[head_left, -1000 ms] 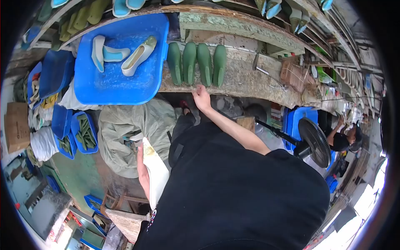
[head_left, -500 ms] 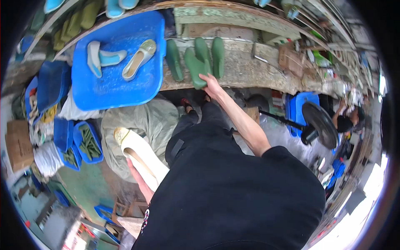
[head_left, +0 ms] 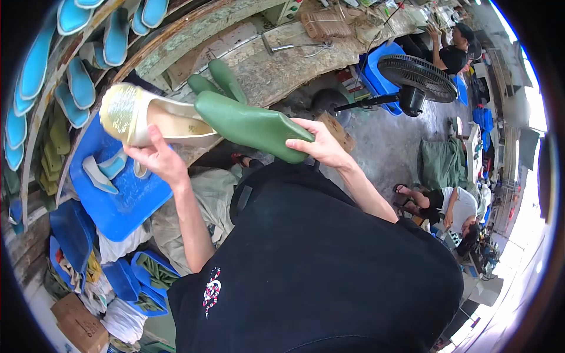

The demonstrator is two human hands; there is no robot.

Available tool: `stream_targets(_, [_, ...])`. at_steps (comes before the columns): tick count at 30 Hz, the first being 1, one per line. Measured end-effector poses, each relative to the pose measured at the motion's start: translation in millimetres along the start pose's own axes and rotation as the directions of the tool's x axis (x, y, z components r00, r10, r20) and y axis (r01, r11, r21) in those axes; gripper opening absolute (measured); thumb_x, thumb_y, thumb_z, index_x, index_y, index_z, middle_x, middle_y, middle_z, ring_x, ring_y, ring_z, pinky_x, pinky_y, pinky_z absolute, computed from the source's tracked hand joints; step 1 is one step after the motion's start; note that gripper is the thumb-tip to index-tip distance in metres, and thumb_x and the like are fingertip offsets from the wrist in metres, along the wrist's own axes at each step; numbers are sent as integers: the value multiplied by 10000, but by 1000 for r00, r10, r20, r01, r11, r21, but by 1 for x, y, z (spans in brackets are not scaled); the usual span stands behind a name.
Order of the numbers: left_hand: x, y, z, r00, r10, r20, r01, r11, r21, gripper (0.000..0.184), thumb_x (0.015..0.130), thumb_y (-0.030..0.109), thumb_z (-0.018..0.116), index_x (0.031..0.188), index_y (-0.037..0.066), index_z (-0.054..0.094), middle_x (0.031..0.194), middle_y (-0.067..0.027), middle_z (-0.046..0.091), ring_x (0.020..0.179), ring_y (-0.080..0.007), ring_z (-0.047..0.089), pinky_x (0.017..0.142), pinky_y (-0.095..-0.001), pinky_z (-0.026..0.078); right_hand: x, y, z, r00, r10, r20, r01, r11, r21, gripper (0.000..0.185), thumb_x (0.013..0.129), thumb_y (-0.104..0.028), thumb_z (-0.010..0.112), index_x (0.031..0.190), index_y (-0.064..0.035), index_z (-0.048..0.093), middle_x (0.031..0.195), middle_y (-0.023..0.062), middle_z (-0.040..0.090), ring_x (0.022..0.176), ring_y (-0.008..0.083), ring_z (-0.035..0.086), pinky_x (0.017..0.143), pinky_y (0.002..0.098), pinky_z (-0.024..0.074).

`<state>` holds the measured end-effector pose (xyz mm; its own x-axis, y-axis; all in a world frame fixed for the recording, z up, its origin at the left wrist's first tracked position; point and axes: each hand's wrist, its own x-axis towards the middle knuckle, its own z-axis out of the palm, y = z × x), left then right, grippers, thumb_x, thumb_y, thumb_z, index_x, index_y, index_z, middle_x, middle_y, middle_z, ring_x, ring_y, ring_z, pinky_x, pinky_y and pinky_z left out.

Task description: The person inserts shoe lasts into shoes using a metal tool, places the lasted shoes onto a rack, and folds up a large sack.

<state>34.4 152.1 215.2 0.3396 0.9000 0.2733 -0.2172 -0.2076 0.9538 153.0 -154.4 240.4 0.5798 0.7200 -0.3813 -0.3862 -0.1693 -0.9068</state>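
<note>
A cream shoe (head_left: pixel 170 120) with a shiny gold toe is held by my left hand (head_left: pixel 158 157), its toe pointing left and its opening facing me. My right hand (head_left: pixel 322 145) grips one end of a green shoe last (head_left: pixel 250 125). The last's other end overlaps or meets the heel side of the shoe; whether they touch is unclear. Behind them, more green lasts (head_left: pixel 226 80) rest on the workbench (head_left: pixel 271 76), partly hidden by the held last.
A blue tray (head_left: pixel 132 203) holds other shoes at the left. Blue-lined shoes (head_left: pixel 37 65) fill the rack at upper left. A hammer (head_left: pixel 294 47) lies on the bench. A black fan (head_left: pixel 416 85) stands at the right, with one person beyond it and another seated lower right.
My right hand has lifted the green last off the bench and brought it beside the shoe. My left hand has raised the shoe up and forward. The view has turned.
</note>
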Motion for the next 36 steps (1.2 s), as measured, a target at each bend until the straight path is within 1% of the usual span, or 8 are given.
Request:
stream_targets(4, [-13,7,46,996,82,-21,-82,996,-15,707,991,200,722,1499,1,272,1387,-169,525,1193,-228,576,991,-345,496,-22,-17,-29,970,-220,-100,197,961,-196,491,899,-60,760,1366,9,625,1252,67,700,1104,134,645,971,286,518])
stream_targets(6, [-26,10,65,997,61,-49,-66,993,-103,724,1002,190,697,1526,3,235,1452,-181,476,1273,-245,520,1070,-388,437,-27,-29,-47,963,-242,-117,233,968,-89,477,875,-4,741,1342,9,647,1252,82,708,1126,135,645,996,286,509])
stream_targets(11, [-44,16,119,989,148,-31,-150,946,-287,694,1009,229,674,1514,50,233,1462,-160,447,1286,-240,489,1088,-403,409,-12,-67,-92,854,-514,81,518,823,-232,504,770,24,727,1272,34,683,1305,215,684,1217,307,648,1056,395,480])
stream_targets(14, [-79,17,166,999,4,41,17,866,-500,688,1011,258,670,1518,96,233,1493,-129,410,1334,-239,448,1118,-412,385,8,-84,-111,816,-569,100,577,802,-156,485,774,7,757,1254,32,690,1300,213,686,1203,309,653,1051,405,485])
stream_targets(17, [-111,27,221,982,-190,-7,154,817,-556,688,1035,253,636,1553,100,211,1531,-116,380,1409,-241,410,1173,-423,355,41,-85,-110,621,-778,94,732,533,-423,498,742,-39,852,1215,15,705,1270,197,704,1183,355,665,1025,427,510])
stream_targets(23, [-49,24,226,870,-400,288,493,720,-488,575,1092,443,407,1518,57,422,1482,-115,555,1362,-266,531,1140,-429,417,62,-71,-145,597,-802,36,738,530,-417,503,737,-1,840,1217,43,697,1213,204,727,1142,368,688,996,427,533])
stream_targets(29, [-3,18,259,798,-476,370,578,777,-249,473,983,222,607,1378,-24,522,1312,-155,638,1169,-262,658,1019,-402,539,65,-86,-158,560,-829,22,745,491,-451,478,729,2,839,1185,55,705,1185,222,731,1098,374,700,971,428,549])
stream_targets(36, [12,-51,249,662,-610,436,737,635,-231,442,980,220,650,1328,-33,552,1217,-135,666,1067,-223,685,948,-374,568,94,-65,-136,626,-776,-77,649,573,-500,442,736,9,829,1157,70,711,1170,216,735,1076,353,705,944,403,553])
